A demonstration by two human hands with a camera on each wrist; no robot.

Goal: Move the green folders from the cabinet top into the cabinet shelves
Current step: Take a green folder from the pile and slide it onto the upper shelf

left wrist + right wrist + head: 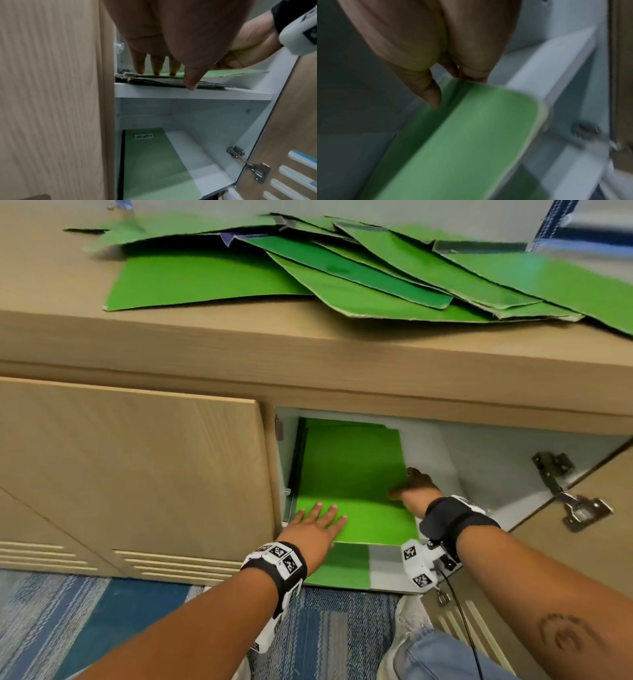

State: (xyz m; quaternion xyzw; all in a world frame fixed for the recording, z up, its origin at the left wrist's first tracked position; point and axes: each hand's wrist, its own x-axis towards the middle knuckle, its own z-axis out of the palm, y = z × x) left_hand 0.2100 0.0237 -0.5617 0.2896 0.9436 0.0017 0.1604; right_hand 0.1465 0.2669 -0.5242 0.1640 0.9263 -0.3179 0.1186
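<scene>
- With the right cabinet door [582,559] swung open, both hands are inside on the upper shelf [188,93].
- left hand [313,527]: fingers straight and spread, lying flat on the near left part of the top green folder [352,474]; the left wrist view shows fingertips [157,70] pressing down on the stack of folders at the shelf's front edge.
- right hand [412,486]: at the folder's right edge, thumb on top; the other fingers are hidden, and the right wrist view is too blurred to confirm, so can't tell whether it pinches the edge.
- Stack sits against the left wall of the compartment, top folder roughly square to it.
- Lower shelf [214,169]: another green folder [154,169] lying flat at left, white label [144,136] reading "SECURITY".
- Cabinet top [239,344]: loose pile of green folders [342,275], overlapping at mixed angles, spreading to the right.
- Left cabinet door [130,467] closed.
- Floor: blue patterned carpet [102,618].
</scene>
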